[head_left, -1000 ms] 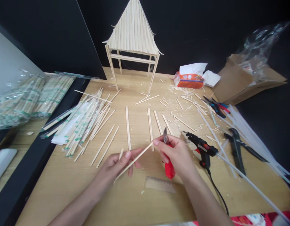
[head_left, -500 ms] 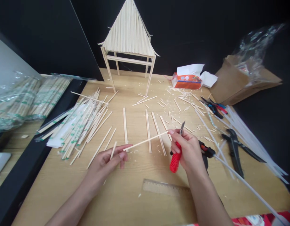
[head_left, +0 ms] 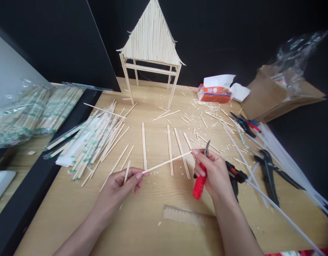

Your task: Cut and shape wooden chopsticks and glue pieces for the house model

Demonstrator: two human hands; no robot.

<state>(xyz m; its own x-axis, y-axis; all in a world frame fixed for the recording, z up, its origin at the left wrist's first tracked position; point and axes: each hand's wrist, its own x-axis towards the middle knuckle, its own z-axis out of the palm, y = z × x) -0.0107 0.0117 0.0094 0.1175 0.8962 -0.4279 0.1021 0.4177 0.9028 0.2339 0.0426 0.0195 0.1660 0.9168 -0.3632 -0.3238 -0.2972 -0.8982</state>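
Observation:
A thin wooden chopstick (head_left: 167, 162) spans the space between my hands above the table. My left hand (head_left: 126, 181) pinches its left end between thumb and finger, while a second stick (head_left: 127, 172) pokes up through the same hand. At the other end, the fingertips of my right hand (head_left: 213, 169) grip the chopstick. That hand also holds a red utility knife (head_left: 199, 185), its blade out and pointing up. Behind the hands, paired sticks (head_left: 170, 151) lie in separate rows on the wood.
A stick-built house model (head_left: 151, 42) stands at the back. Packaged chopsticks (head_left: 86, 145) lie left. To the right are a glue gun (head_left: 234, 174), black cutters (head_left: 269, 176), pliers (head_left: 243, 124), glue sticks (head_left: 291, 160) and a paper bag (head_left: 267, 92). A clear ruler (head_left: 185, 215) lies in front.
My left thumb has closed onto the chopstick's left end, which lay looser on the fingers before. The right hand keeps its hold. The whole view has shifted slightly.

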